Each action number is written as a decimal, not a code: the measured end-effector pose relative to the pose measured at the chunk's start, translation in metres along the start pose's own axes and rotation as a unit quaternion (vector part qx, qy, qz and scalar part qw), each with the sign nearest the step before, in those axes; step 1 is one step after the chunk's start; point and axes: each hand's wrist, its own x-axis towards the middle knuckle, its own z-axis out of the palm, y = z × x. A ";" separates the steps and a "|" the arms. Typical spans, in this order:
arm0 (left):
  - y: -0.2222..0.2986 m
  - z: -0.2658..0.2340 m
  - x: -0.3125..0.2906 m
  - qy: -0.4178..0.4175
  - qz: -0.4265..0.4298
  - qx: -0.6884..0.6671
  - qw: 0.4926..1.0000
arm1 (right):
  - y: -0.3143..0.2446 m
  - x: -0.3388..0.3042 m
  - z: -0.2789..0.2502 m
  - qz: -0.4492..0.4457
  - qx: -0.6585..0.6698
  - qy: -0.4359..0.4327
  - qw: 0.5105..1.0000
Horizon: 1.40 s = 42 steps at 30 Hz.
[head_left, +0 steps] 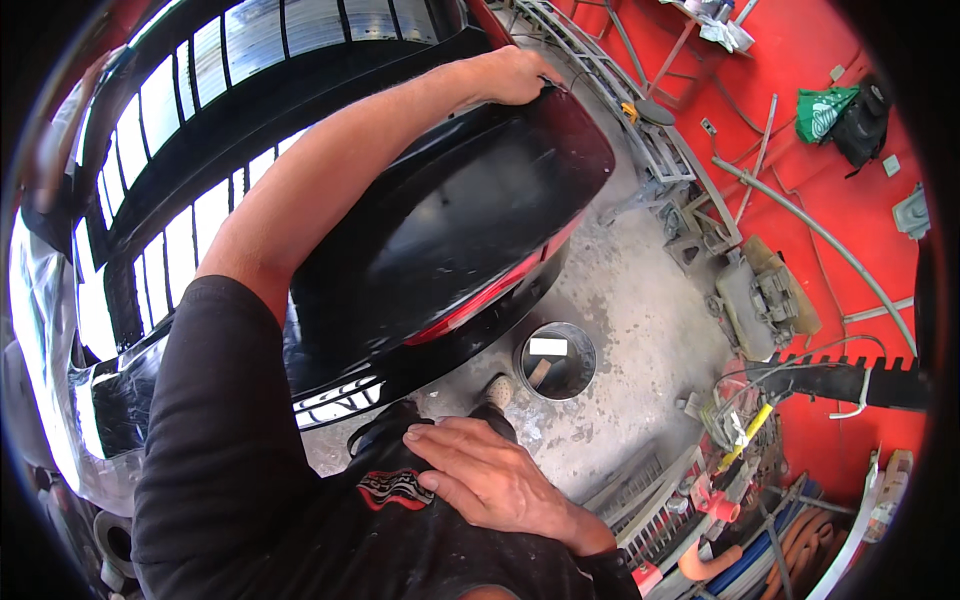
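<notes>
A dark car trunk lid (430,250), black with dark red at its far corner, spreads out in front of me. My left arm stretches across it, and my left hand (515,76) rests at the far right corner with its fingers curled. Something small and dark shows by the fingertips; I cannot make out what it is. My right hand (488,478) lies palm down against the front of my black shirt (400,540), its fingers extended, with nothing seen in it.
On the grey concrete floor (650,330) stands a round bucket (594,368) with a brown stick-like piece inside. Metal frames (655,150) and grey parts (765,300) line the red wall side. Hoses (800,550) lie at the lower right. A green bag (825,112) hangs farther off.
</notes>
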 end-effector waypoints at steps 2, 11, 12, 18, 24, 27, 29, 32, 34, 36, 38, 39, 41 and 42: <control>-0.014 -0.002 0.000 0.002 -0.005 0.025 1.000 | 0.015 -0.009 -0.021 -0.014 0.021 -0.004 1.000; 0.039 -0.024 -0.068 -0.054 -0.036 0.031 0.997 | 0.056 -0.038 -0.092 -0.028 0.042 0.011 0.999; 0.039 -0.022 -0.054 -0.062 -0.053 0.033 0.996 | 0.059 -0.038 -0.096 -0.031 0.041 0.006 0.999; 0.037 -0.009 -0.004 -0.033 -0.062 0.041 0.997 | 0.066 -0.037 -0.106 -0.027 0.056 -0.031 0.998; 0.035 -0.015 -0.066 0.000 -0.038 0.019 0.999 | 0.073 -0.038 -0.121 -0.006 0.059 0.004 0.998; 0.021 -0.006 -0.021 -0.028 -0.029 0.027 0.999 | 0.073 -0.036 -0.123 -0.007 0.059 -0.007 0.998; 0.010 0.001 0.023 -0.034 -0.048 0.072 0.996 | 0.076 -0.035 -0.124 -0.024 0.057 -0.022 0.998; 0.009 0.003 0.030 -0.037 -0.059 0.117 0.991 | 0.080 -0.035 -0.120 -0.038 0.054 -0.032 0.997; 0.017 0.010 0.032 -0.042 -0.046 0.109 0.992 | 0.085 -0.038 -0.124 -0.027 0.050 -0.022 0.998; 0.028 0.000 0.006 -0.043 -0.036 0.087 0.995 | 0.088 -0.038 -0.127 -0.022 0.048 -0.012 0.999; 0.032 -0.002 0.007 -0.056 -0.075 0.078 0.993 | 0.092 -0.037 -0.128 -0.018 0.059 0.003 0.998; 0.030 -0.002 0.011 -0.058 -0.076 0.081 0.992 | 0.094 -0.036 -0.129 -0.019 0.065 0.008 0.998; 0.016 0.001 0.029 -0.059 -0.071 0.089 0.992 | 0.093 -0.034 -0.130 -0.006 0.072 0.001 0.997; 0.001 0.007 0.043 -0.055 -0.064 0.094 0.992 | 0.094 -0.034 -0.131 0.001 0.074 -0.002 0.997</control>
